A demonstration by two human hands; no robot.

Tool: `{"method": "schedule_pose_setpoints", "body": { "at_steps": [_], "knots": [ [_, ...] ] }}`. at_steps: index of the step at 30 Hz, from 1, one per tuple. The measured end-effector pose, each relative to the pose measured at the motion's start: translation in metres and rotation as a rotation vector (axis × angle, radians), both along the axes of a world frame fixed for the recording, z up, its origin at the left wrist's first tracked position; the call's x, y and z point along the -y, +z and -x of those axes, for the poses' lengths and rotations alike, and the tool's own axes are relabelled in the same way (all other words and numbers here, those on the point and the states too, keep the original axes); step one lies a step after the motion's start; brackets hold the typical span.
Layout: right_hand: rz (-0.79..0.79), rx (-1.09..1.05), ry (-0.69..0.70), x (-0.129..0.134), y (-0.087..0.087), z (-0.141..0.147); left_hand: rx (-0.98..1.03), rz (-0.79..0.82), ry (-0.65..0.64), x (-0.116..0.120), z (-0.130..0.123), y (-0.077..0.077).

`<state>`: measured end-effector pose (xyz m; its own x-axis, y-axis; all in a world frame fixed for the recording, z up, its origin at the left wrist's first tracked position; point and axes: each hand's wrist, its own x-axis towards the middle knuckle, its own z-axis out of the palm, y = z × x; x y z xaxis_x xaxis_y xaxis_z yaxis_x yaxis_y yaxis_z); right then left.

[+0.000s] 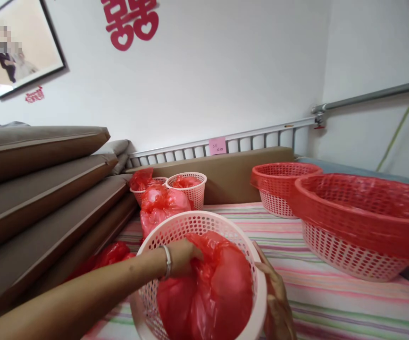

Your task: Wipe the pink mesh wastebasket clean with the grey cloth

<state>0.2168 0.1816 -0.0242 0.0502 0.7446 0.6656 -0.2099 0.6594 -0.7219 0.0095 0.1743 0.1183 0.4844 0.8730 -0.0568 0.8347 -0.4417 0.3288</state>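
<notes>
A pale pink perforated plastic basket (261,302) stands tilted toward me at the bottom middle. Inside it lies a red plastic bag (221,278), bulging around rounded pinkish contents that I cannot identify. My left hand (185,257), with a silver bracelet at its wrist, reaches in over the basket's left side and is closed on the bag; its fingertips are partly hidden by the plastic. At the basket's right side, my right hand (277,295) grips the rim and outer wall.
Beyond the basket sit a filled red bag (160,205) and a small basket (199,196). Red-lined baskets (275,203) (353,255) stand right on the striped sheet (331,302). Grey-brown cushions (41,203) are stacked left; a radiator (257,141) runs behind.
</notes>
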Motion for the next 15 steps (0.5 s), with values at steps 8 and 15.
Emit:
{"method": "schedule_pose_setpoints", "body": {
  "at_steps": [8, 15],
  "knots": [
    [-0.001, 0.045, -0.06, -0.009, -0.008, -0.004, 0.402, -0.282, 0.413, -0.012, 0.044, 0.126],
    [0.044, 0.106, -0.131, 0.0, -0.005, -0.006, 0.568, -0.757, 0.7, -0.002, 0.114, 0.221]
  ]
}}
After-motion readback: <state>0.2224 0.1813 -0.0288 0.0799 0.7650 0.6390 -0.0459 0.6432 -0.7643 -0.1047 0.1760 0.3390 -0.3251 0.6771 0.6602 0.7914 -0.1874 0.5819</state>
